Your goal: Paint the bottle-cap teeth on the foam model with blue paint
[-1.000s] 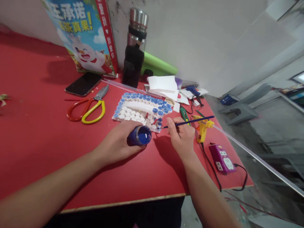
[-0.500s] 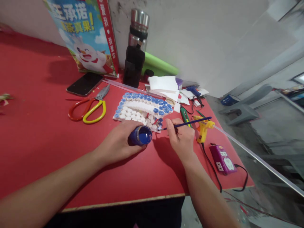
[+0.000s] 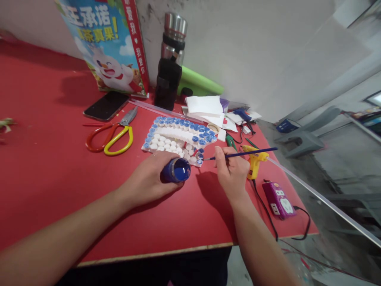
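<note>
The left hand point(image 3: 151, 172) curls its fingers around an open round glass jar of blue paint point(image 3: 176, 170); the flat white piece studded with blue and white discs point(image 3: 166, 142) lies just beyond them, toward twelve o'clock. The right hand point(image 3: 232, 171) pinches a slim dark-blue paintbrush point(image 3: 242, 153), its tip pointing to nine o'clock, beside the piece's four-o'clock corner.

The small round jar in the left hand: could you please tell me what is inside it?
The small round jar holds glossy blue paint; its bottom and how deep the paint goes cannot be seen.
</note>
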Demonstrator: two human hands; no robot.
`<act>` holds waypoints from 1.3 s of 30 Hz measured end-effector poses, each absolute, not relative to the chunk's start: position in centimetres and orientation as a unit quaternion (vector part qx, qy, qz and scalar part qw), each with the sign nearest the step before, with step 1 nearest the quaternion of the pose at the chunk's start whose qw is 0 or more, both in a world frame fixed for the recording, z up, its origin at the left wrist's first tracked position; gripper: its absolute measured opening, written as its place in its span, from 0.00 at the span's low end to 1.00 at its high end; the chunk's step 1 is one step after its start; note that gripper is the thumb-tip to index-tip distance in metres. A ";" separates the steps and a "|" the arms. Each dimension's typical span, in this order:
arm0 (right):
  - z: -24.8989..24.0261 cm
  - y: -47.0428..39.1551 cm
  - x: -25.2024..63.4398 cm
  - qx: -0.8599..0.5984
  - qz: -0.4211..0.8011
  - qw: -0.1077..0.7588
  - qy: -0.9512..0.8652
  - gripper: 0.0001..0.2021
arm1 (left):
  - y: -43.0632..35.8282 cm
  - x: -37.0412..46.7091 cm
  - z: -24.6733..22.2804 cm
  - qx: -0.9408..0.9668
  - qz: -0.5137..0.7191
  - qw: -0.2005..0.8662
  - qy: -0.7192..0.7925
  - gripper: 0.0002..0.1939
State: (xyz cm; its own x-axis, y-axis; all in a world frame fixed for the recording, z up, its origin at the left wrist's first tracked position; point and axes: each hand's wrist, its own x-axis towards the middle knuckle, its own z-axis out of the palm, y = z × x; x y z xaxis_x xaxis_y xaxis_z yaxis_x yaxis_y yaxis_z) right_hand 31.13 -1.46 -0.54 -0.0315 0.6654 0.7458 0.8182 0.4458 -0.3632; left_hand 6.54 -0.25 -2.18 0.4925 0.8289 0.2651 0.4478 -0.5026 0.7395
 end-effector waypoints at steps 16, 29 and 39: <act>-0.8 -1.4 31.0 -0.544 -0.049 0.441 -0.712 0.19 | -0.2 6.5 -2.3 0.809 0.311 0.301 0.398 0.22; -0.8 -1.4 31.0 -0.536 -0.064 0.452 -0.710 0.19 | -0.2 6.4 -2.3 0.811 0.306 0.302 0.396 0.22; -0.8 -1.4 31.0 -0.547 -0.030 0.453 -0.704 0.19 | -0.1 6.4 -2.5 0.810 0.308 0.301 0.398 0.22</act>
